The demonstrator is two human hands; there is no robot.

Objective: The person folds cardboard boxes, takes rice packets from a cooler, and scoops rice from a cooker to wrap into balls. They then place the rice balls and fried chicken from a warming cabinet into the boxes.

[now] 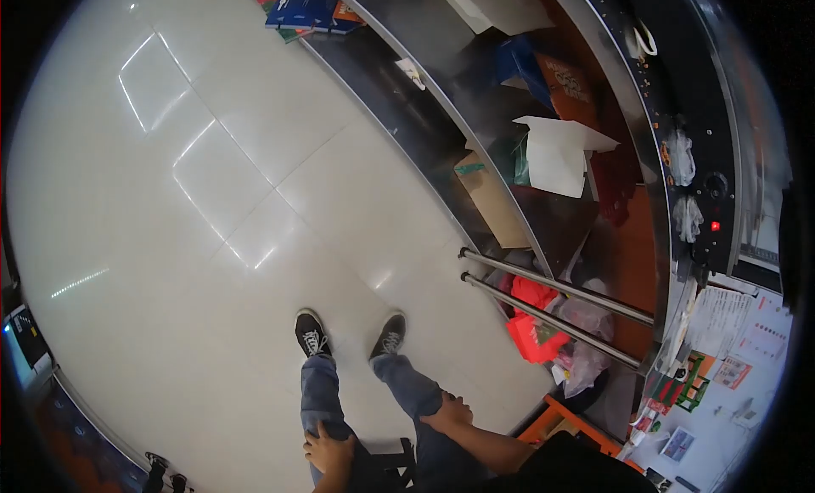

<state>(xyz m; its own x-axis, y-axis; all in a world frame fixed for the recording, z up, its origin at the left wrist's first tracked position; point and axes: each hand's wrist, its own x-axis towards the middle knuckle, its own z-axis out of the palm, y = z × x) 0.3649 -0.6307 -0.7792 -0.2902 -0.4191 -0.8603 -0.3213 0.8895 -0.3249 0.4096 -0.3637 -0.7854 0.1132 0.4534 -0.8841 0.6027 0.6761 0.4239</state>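
My left hand rests on my left thigh, over the blue jeans. Its fingers are spread on the cloth and it holds nothing. My right hand lies over my right knee, fingers bent around the leg, also with no object in it. Both feet, in dark shoes with pale laces, stand on the floor. Part of a dark seat or stool shows between my legs.
Dark metal shelves on the right hold boxes, a white sheet and blue folders. Two metal rails jut out above red and clear plastic bags. A cluttered white counter and an orange frame are at lower right.
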